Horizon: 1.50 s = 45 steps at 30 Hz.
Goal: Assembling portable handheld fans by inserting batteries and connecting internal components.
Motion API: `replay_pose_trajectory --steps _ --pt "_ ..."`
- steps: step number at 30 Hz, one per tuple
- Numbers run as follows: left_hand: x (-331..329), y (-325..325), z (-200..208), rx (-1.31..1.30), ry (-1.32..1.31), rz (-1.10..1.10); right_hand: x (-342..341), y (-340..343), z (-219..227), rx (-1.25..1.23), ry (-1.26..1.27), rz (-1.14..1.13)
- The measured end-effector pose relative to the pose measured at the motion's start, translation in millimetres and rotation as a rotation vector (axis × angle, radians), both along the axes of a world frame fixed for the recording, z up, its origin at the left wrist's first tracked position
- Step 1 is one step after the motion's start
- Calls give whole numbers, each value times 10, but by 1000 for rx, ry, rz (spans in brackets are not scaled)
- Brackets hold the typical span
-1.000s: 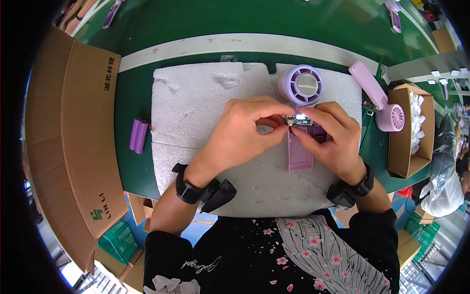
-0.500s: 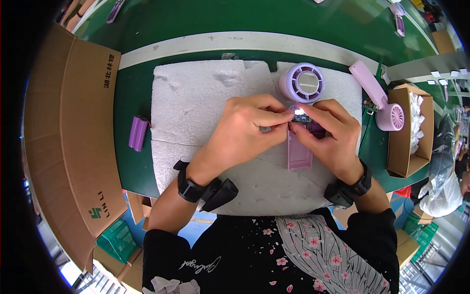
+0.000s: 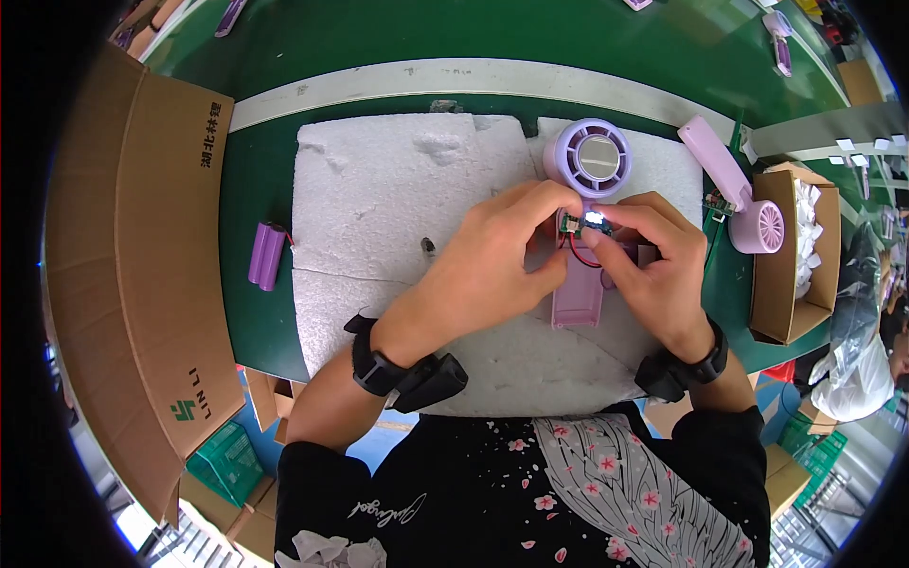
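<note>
Mid-frame, L hand [image 3: 492, 275] & R hand [image 3: 653, 265] both pinch small green circuit board [image 3: 574, 223] directly above lilac fan handle shell [image 3: 579, 295], long axis running top-bottom, hands equally near.

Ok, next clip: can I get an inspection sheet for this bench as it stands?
Surface: white foam sheet on a green table.
Job's things: small circuit board pinched over a lilac fan handle; round fan head just above.
Clutter: purple battery pack, second lilac fan, open carton.
Hands: left hand and right hand both on the board.
Cables: red wire from the board.
Surroundings: flat cardboard at left.
</note>
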State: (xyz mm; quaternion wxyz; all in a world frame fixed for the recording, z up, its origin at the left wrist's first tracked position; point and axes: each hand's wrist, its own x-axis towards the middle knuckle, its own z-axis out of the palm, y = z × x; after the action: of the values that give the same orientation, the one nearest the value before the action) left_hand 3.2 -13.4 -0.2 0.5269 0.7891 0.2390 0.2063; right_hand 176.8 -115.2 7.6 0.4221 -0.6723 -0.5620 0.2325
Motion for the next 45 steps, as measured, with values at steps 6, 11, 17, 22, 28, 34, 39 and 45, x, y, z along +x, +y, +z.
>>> replay_pose_trajectory --steps 6,11,17,22,28,34,39,45 --pt "-10 31 6 -77 -41 -58 106 -35 14 11 -65 77" --pt "8 20 -2 -143 -37 -34 96 -25 14 34 -131 109" --pt "33 -13 27 -174 44 27 12 21 110 45 -202 69" --pt "42 -35 43 -183 50 52 48 -3 50 93 -217 76" --pt "23 -17 10 -148 -36 23 42 -2 47 88 -302 86" --pt "19 -13 13 -28 -11 19 36 43 43 49 -178 31" --pt "17 10 24 -10 0 -8 141 34 94 -211 -12 106" --pt "35 -24 -7 33 -6 0 255 1 110 -156 -78 307"
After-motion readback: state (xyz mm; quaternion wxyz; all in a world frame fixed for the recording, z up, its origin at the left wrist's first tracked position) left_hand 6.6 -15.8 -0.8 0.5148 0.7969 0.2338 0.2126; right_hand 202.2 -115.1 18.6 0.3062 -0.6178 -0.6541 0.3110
